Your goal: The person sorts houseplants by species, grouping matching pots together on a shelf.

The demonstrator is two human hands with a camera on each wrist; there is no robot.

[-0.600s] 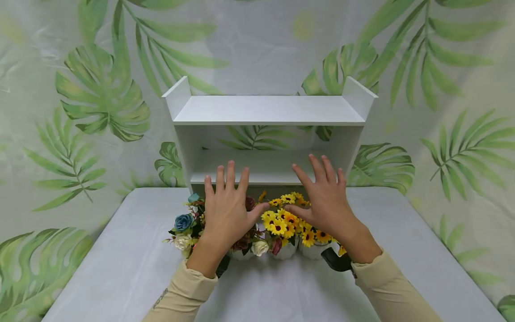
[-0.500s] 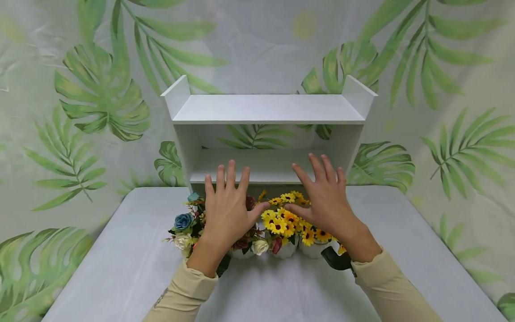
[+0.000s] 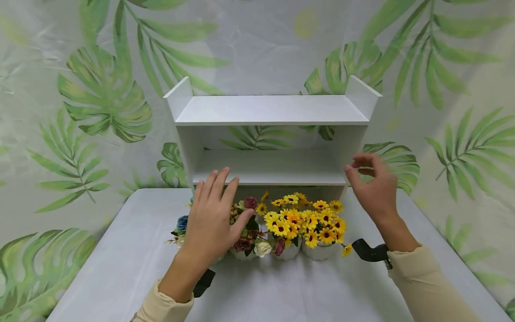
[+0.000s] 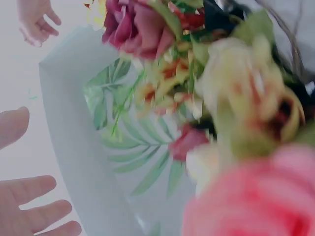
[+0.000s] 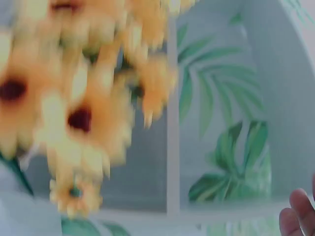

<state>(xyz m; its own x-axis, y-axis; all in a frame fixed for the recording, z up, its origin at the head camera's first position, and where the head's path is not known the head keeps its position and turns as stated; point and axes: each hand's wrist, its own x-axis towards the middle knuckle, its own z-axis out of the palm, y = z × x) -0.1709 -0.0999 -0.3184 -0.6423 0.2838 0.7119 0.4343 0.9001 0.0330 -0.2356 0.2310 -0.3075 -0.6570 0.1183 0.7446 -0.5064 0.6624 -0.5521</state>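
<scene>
My left hand [image 3: 211, 221] hovers over the mixed bouquet, fingers spread and straight, holding nothing. Under and beside it show artificial roses: a maroon rose [image 3: 242, 244], a white rose [image 3: 263, 248] and a blue rose [image 3: 182, 223]; part of the bouquet is hidden by the hand. In the left wrist view a pink rose [image 4: 256, 196] is close and blurred. My right hand [image 3: 376, 188] is raised right of the shelf's lower part, fingers loosely bent, with nothing in it. Left of it stand yellow artificial sunflowers [image 3: 323, 221] in a white pot [image 3: 319, 252].
A white two-tier shelf [image 3: 271, 109] stands at the back against a leaf-patterned wall cloth [image 3: 257, 49]. The flower pots stand in a row before it on the white-covered table [image 3: 281, 290]. A black wrist mount [image 3: 370, 251] sticks out from each sleeve.
My right hand has moved right, away from above the sunflowers, and its fingers have bent. The left hand has shifted slightly left and down, fingers still spread. The pots have stayed put.
</scene>
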